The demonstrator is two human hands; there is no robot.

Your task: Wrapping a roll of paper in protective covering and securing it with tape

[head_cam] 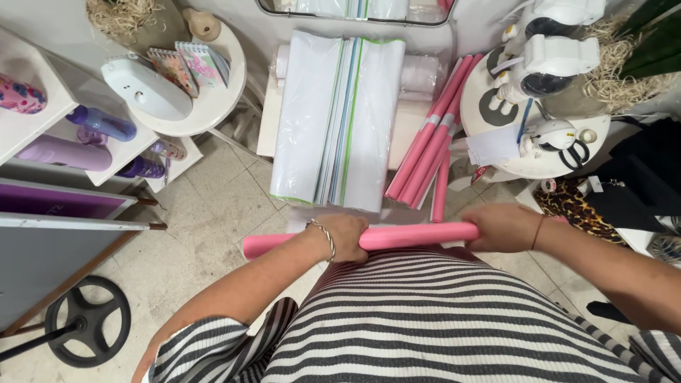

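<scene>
Gripping smooth pink paper roll (362, 237) horizontally: left hand (345, 237) wrapped mid-tube, right hand (500, 227) closed on end.

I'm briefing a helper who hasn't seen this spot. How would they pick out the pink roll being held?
Start at the big stack of white sheets lying on the floor ahead. Just below it, a pink roll lies crosswise, gripped by the left hand and the right hand. Unlike the other pink rolls leaning beside the stack, it is horizontal and held.
</scene>
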